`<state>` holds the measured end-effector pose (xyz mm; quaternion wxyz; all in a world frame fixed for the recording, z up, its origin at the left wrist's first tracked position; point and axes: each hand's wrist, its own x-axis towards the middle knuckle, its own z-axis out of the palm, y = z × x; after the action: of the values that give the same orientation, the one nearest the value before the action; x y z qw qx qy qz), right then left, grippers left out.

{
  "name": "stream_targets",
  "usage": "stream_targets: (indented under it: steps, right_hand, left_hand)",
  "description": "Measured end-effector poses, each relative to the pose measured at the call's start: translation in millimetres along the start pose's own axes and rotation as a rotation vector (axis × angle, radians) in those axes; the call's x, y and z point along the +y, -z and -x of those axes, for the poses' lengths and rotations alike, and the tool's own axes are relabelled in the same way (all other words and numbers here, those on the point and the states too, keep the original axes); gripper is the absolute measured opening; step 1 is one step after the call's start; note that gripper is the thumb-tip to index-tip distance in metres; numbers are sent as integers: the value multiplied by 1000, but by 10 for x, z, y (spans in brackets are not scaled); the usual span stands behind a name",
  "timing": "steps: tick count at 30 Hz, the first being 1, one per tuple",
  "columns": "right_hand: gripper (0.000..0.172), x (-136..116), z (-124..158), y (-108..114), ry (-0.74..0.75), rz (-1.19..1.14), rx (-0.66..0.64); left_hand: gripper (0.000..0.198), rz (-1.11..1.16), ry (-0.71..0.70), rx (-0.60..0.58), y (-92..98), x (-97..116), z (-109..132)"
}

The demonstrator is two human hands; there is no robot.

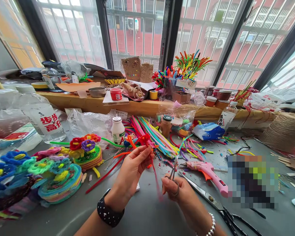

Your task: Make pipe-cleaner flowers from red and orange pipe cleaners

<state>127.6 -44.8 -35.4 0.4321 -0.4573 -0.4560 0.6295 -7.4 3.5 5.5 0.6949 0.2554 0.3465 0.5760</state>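
Note:
My left hand [134, 170] pinches a red pipe-cleaner flower [144, 139] by its stem, held upright above the grey table [147, 213]. The red stem [156, 178] trails down between both hands, blurred at its lower end. My right hand [175, 190] is closed through the handles of small scissors [174, 170], blades pointing up beside the stem. A black dotted band sits on my left wrist, a pearl bracelet on my right.
Finished pipe-cleaner flowers and coasters [59, 177] lie at the left. Loose pipe cleaners [157, 136] spread behind my hands. A pink glue gun [210, 173] and large scissors [211, 200] lie at the right. Bottles [43, 114], jars and a twine roll [284, 131] crowd the back.

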Motion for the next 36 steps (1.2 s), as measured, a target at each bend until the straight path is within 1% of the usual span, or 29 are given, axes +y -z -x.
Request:
stream_targets:
  steps: [1, 2, 5, 6, 8, 12, 15, 18, 25, 28, 32, 36]
  right_hand:
    - [41, -10, -2, 38, 58, 89, 3]
    - [47, -23, 3, 68, 120, 165, -27]
    - [59, -82, 48, 84, 292, 342, -154]
    - [61, -104, 69, 67, 316, 375, -201]
    - [66, -140, 108, 19, 318, 397, -279]
    - [69, -157, 128, -38, 292, 448, -333]
    - [68, -139, 113, -20, 278, 500, -348]
    - [68, -136, 112, 1, 277, 497, -367]
    - [72, -158, 134, 16, 267, 529, -370]
    - [73, -155, 116, 52, 295, 512, -378]
    - [69, -133, 87, 111, 328, 492, -316]
    - [66, -109, 77, 125, 255, 575, -232]
  left_hand:
    - [5, 7, 8, -2, 4, 12, -1]
    - [5, 14, 20, -8, 8, 20, -2]
    - [6, 32, 55, -38, 20, 22, -2]
    - [6, 36, 65, -54, 25, 18, -2]
    - [6, 40, 77, -88, 32, 12, -2]
    - [5, 57, 90, -130, 38, 6, -1]
    - [5, 48, 110, -154, 38, 3, 5]
    - [4, 13, 122, -181, 32, 4, 18]
    - [4, -17, 131, -164, 15, 13, 31]
    - [5, -19, 116, -150, 27, 9, 18]
    - [7, -30, 102, -161, 44, 3, -5]
    - [5, -24, 96, -164, 48, 6, -9]
